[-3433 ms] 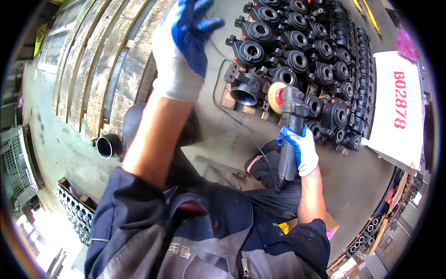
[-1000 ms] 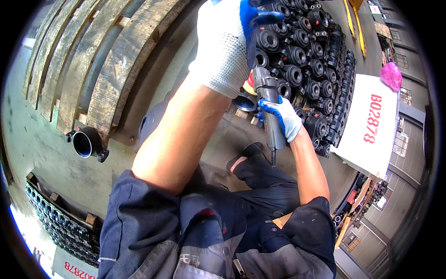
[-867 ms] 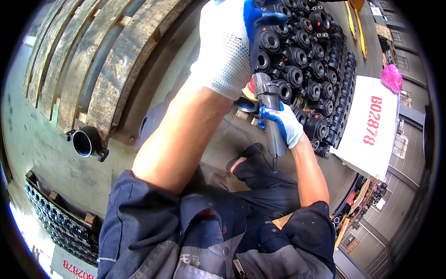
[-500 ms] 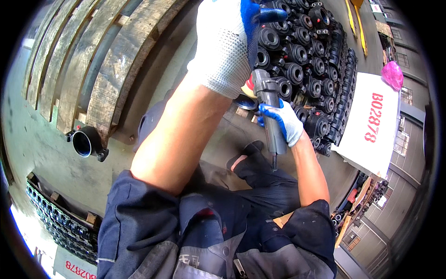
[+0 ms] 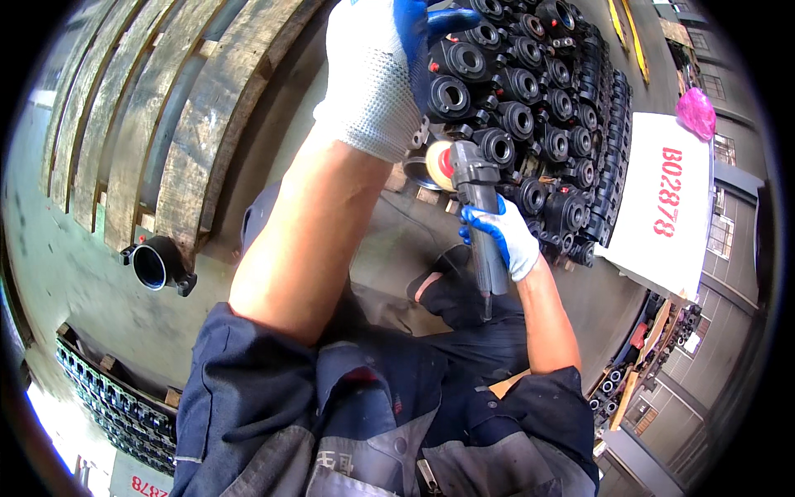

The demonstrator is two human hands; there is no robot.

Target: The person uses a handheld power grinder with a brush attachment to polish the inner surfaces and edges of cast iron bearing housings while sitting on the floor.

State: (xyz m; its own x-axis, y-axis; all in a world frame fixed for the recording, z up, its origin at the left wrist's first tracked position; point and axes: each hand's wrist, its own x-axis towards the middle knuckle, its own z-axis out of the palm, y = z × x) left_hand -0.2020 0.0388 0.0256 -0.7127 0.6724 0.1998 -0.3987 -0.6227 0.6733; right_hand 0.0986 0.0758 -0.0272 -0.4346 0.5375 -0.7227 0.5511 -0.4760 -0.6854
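My right hand, in a white glove with blue-coated fingers, is wrapped round the body of a grey-black angle grinder. The grinder's pale disc with a red hub faces left, near a dark round part low at the edge of the stack. Reaching forward past it, my left hand wears the same kind of glove. One blue digit stretches right over the black ring-shaped castings; its other fingers are largely cut off by the upper edge. I see nothing held in it.
Wooden pallets lie to the left, with a single black casting by their near corner. A white board carrying a pink bag stands right of the castings. Stacked dark parts sit at lower left.
The view has shifted a little. The grinder has come slightly lower, and its disc, mostly hidden before behind my left wrist, now shows. My left hand appears farther left and higher.
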